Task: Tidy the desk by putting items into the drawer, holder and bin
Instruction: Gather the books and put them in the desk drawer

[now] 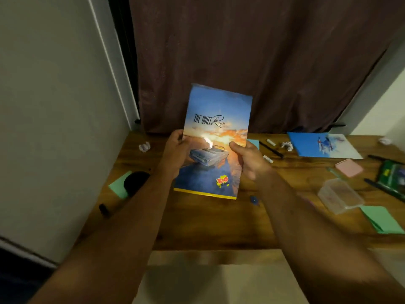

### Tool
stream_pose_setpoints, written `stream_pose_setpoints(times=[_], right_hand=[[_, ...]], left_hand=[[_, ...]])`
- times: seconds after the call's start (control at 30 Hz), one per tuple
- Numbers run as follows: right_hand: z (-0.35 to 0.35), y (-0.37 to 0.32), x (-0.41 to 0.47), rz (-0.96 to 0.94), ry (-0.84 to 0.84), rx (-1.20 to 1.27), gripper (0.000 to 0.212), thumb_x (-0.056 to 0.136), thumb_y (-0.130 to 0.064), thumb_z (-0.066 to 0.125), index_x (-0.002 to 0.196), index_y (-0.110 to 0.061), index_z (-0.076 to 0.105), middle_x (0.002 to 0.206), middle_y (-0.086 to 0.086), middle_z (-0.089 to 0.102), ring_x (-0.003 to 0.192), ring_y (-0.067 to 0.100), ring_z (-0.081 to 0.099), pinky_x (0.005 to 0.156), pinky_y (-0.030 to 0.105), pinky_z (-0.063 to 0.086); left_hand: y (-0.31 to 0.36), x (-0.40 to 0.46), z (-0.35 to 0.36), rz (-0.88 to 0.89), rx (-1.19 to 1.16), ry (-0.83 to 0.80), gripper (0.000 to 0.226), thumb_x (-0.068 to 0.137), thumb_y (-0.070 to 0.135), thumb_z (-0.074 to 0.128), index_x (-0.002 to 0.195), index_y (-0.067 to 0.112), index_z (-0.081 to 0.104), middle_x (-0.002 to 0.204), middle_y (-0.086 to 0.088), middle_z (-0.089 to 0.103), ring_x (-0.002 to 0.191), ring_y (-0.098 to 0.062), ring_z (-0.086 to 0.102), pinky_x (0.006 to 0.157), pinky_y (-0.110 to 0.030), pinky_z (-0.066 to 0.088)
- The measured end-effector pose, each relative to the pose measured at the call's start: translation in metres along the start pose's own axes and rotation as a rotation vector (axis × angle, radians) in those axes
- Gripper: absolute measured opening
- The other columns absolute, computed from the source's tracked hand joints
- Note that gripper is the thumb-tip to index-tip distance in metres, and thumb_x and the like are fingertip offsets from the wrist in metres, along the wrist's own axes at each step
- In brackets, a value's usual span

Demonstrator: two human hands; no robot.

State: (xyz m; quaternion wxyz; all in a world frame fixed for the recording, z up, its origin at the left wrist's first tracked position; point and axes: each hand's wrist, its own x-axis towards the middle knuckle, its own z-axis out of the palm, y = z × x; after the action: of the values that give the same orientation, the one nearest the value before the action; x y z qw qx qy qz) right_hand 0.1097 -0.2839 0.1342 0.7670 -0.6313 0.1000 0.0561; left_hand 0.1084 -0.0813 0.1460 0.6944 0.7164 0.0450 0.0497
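I hold a notebook [215, 128] with a sunset-and-car cover upright above the wooden desk [208, 222]. My left hand [175, 152] grips its left edge and my right hand [248, 160] grips its right edge, thumbs on the cover. Loose items lie on the desk: crumpled paper balls [144, 147] [287, 145], black pens [270, 149] [385, 189], a pink sticky pad [349, 167], green paper [382, 219] [119, 186] and a clear plastic box [339, 195]. No drawer, holder or bin shows.
A second blue notebook [322, 145] lies at the back right. A black round object [135, 179] and a small black cap [103, 209] sit at the left. A green packet [392, 173] is at the right edge. A dark curtain [252, 51] hangs behind; a wall stands left.
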Motion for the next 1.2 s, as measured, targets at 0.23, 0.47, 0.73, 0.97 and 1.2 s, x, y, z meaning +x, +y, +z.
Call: stream_pose_setpoints(times=[0.23,0.47,0.73,0.97,1.2], right_hand=[[-0.055,-0.05,-0.009,-0.151,0.135,-0.07,0.035,0.076,-0.028,0.082,0.099,-0.01,0.062,0.092,0.041,0.06,0.06,0.029,0.052,0.064,0.064,0.054],[-0.136,-0.056,-0.019,-0.203,0.276,-0.188,0.008,0.093,-0.021,0.064,0.096,-0.014,0.063,0.067,-0.008,0.059,0.054,0.005,0.053,0.05,0.022,0.043],[-0.254,-0.067,-0.033,-0.141,0.267,-0.082,0.016,0.092,-0.004,0.056,0.103,-0.013,0.063,0.086,0.006,0.073,0.074,0.022,0.071,0.061,0.031,0.057],[-0.351,-0.079,-0.052,-0.097,0.368,-0.113,0.016,0.095,-0.004,0.054,0.109,-0.01,0.057,0.068,0.005,0.059,0.037,0.007,0.047,0.036,0.02,0.035],[-0.41,-0.081,-0.037,-0.053,0.435,-0.037,0.026,0.093,-0.002,0.057,0.119,-0.006,0.055,0.084,0.008,0.065,0.048,0.004,0.061,0.042,0.02,0.045]], left_hand=[[0.039,0.012,0.069,0.049,0.027,-0.12,0.034,0.093,0.007,0.055,0.126,0.019,0.054,0.118,-0.001,0.062,0.1,-0.021,0.066,0.082,-0.039,0.059],[0.037,-0.001,0.16,0.139,0.092,-0.145,0.031,0.094,0.003,0.057,0.124,0.01,0.053,0.107,0.0,0.061,0.08,-0.007,0.062,0.056,-0.019,0.055],[0.029,-0.023,0.276,0.067,0.122,-0.201,0.035,0.095,0.013,0.056,0.129,0.018,0.05,0.112,0.004,0.057,0.079,-0.011,0.065,0.051,-0.019,0.054],[0.017,-0.046,0.379,-0.009,0.081,-0.249,0.036,0.095,0.01,0.055,0.129,0.016,0.049,0.112,0.003,0.055,0.078,-0.008,0.062,0.046,-0.014,0.051],[0.009,-0.035,0.443,-0.045,0.08,-0.314,0.034,0.091,0.006,0.056,0.124,0.013,0.053,0.109,0.001,0.057,0.082,-0.011,0.062,0.059,-0.023,0.053]])
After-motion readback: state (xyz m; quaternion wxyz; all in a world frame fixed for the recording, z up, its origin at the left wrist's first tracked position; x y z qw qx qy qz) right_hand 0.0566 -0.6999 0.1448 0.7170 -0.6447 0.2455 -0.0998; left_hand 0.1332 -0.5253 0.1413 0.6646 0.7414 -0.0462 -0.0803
